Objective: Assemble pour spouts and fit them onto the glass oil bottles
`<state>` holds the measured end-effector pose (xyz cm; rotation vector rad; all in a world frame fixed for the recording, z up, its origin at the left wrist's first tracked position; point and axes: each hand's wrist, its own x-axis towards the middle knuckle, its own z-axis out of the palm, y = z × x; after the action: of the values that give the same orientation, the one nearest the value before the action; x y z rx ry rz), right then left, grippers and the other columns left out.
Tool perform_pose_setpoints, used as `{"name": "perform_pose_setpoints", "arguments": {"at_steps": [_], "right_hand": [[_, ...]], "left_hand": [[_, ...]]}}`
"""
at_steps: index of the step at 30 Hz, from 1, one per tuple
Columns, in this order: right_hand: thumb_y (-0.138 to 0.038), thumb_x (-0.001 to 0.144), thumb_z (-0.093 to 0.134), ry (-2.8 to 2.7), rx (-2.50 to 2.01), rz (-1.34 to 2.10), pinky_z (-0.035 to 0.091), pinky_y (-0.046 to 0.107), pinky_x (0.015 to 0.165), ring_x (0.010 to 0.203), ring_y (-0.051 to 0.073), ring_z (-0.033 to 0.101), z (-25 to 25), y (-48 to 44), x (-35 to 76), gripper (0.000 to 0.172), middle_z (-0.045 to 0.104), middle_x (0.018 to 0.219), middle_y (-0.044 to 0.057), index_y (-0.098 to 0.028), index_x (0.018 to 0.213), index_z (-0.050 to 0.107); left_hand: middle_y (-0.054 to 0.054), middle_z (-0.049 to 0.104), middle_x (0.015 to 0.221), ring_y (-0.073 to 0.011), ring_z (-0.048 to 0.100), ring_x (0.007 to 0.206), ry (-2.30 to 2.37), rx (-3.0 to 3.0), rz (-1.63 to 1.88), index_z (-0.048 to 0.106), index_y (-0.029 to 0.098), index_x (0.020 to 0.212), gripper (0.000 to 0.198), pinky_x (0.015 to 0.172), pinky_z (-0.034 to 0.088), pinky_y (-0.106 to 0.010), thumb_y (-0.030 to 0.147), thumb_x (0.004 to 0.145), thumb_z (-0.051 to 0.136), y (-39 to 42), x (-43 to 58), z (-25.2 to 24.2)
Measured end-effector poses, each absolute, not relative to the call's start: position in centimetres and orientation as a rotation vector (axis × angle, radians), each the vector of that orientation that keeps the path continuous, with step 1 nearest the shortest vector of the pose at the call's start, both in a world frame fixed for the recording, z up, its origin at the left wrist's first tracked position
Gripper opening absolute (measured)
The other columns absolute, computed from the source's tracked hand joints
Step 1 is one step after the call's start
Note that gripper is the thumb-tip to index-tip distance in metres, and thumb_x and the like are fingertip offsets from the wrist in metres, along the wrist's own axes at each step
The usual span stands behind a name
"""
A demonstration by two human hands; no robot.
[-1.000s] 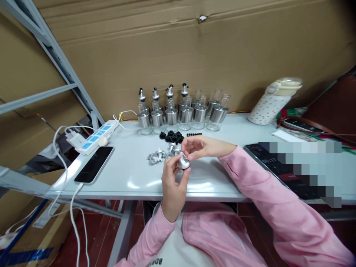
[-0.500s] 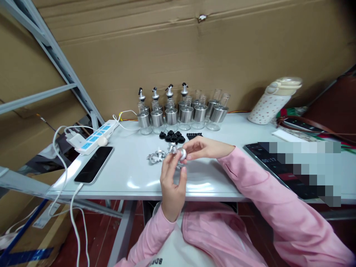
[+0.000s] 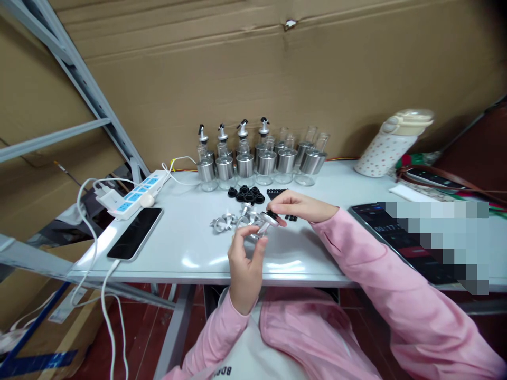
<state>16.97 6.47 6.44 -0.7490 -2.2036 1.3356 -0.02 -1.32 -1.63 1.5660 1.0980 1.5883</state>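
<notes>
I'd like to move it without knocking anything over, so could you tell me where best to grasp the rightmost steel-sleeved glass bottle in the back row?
Grip the rightmost steel-sleeved glass bottle around its wide steel band, coming from the right, probably. That side is open table, while neighbouring bottles crowd its left, and its thin uncapped glass neck offers less hold.

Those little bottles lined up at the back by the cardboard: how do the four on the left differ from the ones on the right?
The left bottles each carry a pourer spout with a dark tip on the neck; the right bottles have bare, open glass necks. The left bottles therefore stand taller, while the right bottles end lower at the plain rim. Both groups stand upright on the white table and share clear glass with a shiny metal band around the body.
</notes>
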Motion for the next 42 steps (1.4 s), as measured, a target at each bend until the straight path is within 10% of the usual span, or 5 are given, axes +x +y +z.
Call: {"name": "perform_pose_setpoints", "arguments": {"at_steps": [9,27,42], "right_hand": [[-0.054,0.081,0.051,-2.191,-0.803,1.373,0.032,0.025,0.057,0.054,0.008,0.042,6.4,6.2,16.6,0.044,0.049,0.055,-0.003,-0.016,0.059,0.049],[-0.045,0.090,0.034,-2.183,-0.930,0.788,0.026,0.022,0.048,0.045,0.006,0.028,5.4,5.0,13.3,0.049,0.035,0.045,-0.005,-0.016,0.051,0.044],[-0.048,0.091,0.039,-2.224,-0.628,0.358,0.035,0.023,0.055,0.054,0.010,0.042,5.9,4.1,12.3,0.046,0.048,0.054,0.000,-0.017,0.058,0.049]], "left_hand": [[-0.008,0.063,0.103,-0.0196,0.057,0.096,1.181,1.609,1.511,0.058,0.021,0.107,0.026,0.085,0.043,-0.033,0.038,0.088,0.051,-1.3,0.0,-1.6],[0.000,0.055,0.063,-0.0135,0.048,0.064,1.271,1.829,1.447,0.046,0.018,0.063,0.047,0.075,0.031,-0.031,0.036,0.098,0.020,-1.6,-0.2,-0.9],[0.004,0.032,0.055,-0.0088,0.029,0.050,0.923,0.982,1.534,0.033,0.019,0.056,0.052,0.051,0.026,-0.025,0.062,0.081,0.049,-1.1,-0.3,-1.0]]}}
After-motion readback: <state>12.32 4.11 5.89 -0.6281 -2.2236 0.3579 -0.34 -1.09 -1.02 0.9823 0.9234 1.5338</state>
